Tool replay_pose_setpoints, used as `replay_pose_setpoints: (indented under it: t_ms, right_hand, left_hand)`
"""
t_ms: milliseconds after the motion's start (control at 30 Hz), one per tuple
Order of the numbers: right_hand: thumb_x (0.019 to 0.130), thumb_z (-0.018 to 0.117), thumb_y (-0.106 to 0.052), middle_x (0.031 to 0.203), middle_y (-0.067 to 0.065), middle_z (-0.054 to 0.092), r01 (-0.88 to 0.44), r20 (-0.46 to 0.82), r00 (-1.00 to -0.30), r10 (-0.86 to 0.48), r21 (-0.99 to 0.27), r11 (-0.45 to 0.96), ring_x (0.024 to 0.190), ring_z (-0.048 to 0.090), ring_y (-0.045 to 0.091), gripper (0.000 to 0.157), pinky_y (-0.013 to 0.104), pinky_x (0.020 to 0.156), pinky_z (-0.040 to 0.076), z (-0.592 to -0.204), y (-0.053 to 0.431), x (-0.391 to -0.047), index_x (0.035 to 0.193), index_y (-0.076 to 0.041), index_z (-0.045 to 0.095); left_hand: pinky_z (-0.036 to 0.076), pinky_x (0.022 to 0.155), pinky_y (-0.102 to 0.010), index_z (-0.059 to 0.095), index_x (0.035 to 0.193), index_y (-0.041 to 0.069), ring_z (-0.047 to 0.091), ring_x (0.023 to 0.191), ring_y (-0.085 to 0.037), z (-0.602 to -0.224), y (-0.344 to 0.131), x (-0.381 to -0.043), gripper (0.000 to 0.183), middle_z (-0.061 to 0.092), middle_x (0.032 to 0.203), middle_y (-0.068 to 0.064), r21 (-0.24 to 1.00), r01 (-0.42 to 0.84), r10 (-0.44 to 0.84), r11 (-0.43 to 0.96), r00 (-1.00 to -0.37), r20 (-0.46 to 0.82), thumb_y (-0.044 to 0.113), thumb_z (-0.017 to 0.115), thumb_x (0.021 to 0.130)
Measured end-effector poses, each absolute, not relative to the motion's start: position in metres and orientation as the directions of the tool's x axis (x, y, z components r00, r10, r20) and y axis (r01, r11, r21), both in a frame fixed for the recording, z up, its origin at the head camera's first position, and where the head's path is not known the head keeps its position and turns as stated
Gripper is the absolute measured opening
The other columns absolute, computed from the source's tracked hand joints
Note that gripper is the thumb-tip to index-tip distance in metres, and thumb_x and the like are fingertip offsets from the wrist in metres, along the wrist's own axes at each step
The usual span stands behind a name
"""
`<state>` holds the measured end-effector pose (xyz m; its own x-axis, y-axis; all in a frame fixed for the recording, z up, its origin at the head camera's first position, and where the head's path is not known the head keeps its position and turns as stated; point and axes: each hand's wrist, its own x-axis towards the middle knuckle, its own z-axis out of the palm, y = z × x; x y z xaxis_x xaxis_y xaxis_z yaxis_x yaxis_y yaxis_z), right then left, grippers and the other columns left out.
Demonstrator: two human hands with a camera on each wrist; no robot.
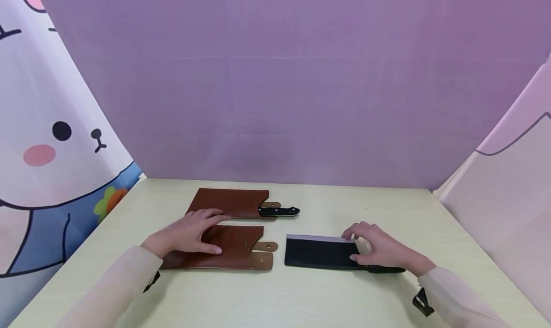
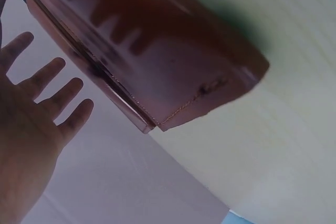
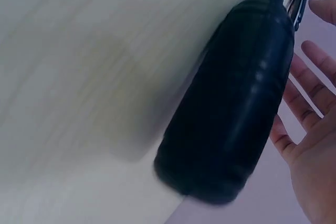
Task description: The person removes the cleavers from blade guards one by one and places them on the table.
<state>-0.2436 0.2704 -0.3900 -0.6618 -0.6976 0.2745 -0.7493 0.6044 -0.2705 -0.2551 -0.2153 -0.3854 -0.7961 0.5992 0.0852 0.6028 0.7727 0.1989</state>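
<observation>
Head view gives me both hands over the desk (image 1: pixel 327 299). My left hand (image 1: pixel 189 235) is spread above the near brown sheath (image 1: pixel 236 246), thumb well away from the fingers, with nothing gripped; the left wrist view shows those fingers apart and casting a shadow on the leather. To the right, on the same desk, lies a dark cleaver (image 1: pixel 318 254), a pale strip along its far edge. My right hand (image 1: pixel 379 246) arches over its handle end, thumb and fingers parted and not closed on it; I can't tell whether the tips touch. The right wrist view fills with the thick black handle (image 3: pixel 231 93). Behind the near sheath, a far brown sheath (image 1: pixel 232 201) has a black knife handle (image 1: pixel 286 212) sticking out.
</observation>
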Motion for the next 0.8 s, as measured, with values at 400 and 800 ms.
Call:
replay_pose_setpoints:
  t_ms: [400, 800]
  right_hand:
    - [0.079, 0.069, -0.023, 0.109, -0.006, 0.058, -0.697, 0.188, -0.713, -0.676, -0.299, 0.652, 0.100, 0.052, 0.015, 0.037, 0.040, 0.085, 0.037, -0.389, 0.236, -0.257, 0.113, -0.013, 0.058]
    - [0.081, 0.066, -0.023, 0.111, -0.001, 0.060, -0.743, 0.197, -0.667, -0.718, -0.243, 0.624, 0.106, 0.051, 0.016, 0.035, 0.042, 0.086, 0.037, -0.383, 0.207, -0.272, 0.112, -0.010, 0.059]
  left_hand:
    - [0.034, 0.095, -0.058, 0.043, 0.136, 0.020, 0.045, 0.120, -0.034, -0.390, -0.219, -0.272, 0.072, 0.045, 0.134, -0.012, 0.144, 0.589, 0.576, 0.795, -0.808, 0.120, 0.055, 0.063, 0.077]
    - [0.035, 0.093, -0.058, 0.045, 0.135, 0.019, 0.047, 0.116, -0.033, -0.387, -0.215, -0.288, 0.071, 0.047, 0.131, -0.011, 0.114, 0.575, 0.564, 0.810, -0.818, 0.115, 0.054, 0.064, 0.077]
